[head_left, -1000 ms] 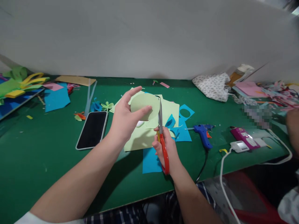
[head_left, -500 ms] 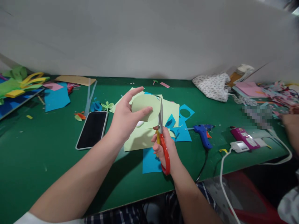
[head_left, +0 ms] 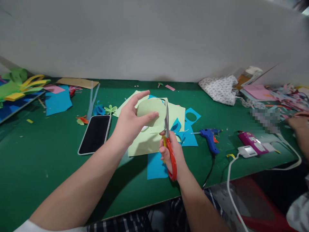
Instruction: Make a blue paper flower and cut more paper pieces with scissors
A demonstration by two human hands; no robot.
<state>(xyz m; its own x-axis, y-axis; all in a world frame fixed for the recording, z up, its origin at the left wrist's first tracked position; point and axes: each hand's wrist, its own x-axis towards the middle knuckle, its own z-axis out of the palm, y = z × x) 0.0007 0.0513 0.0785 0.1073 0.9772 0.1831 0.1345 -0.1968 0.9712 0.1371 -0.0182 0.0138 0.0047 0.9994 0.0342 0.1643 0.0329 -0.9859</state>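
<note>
Between thumb and fingers, my left hand (head_left: 131,120) holds a rounded piece of pale green paper (head_left: 153,108) above the table. My right hand (head_left: 172,151) grips scissors (head_left: 172,158) with red and yellow handles. Their blades point away from me and lie along the right edge of the rounded piece. Beneath both hands are pale green paper sheets (head_left: 142,146), with a blue paper sheet (head_left: 156,167) nearer to me. Curled blue paper pieces (head_left: 176,126) lie just right of the scissors. The fingertips behind the green piece are partly hidden.
A phone (head_left: 95,134) lies left of my hands, with a green paper flower (head_left: 110,109) behind it. To the right are a blue glue gun (head_left: 210,138), a purple packet (head_left: 252,142) and a white cable (head_left: 229,183). Another person's hand (head_left: 299,125) is at the far right.
Both my hands, with the green paper and scissors, have shifted very slightly right. The other person's hand at the far right has moved a little left.
</note>
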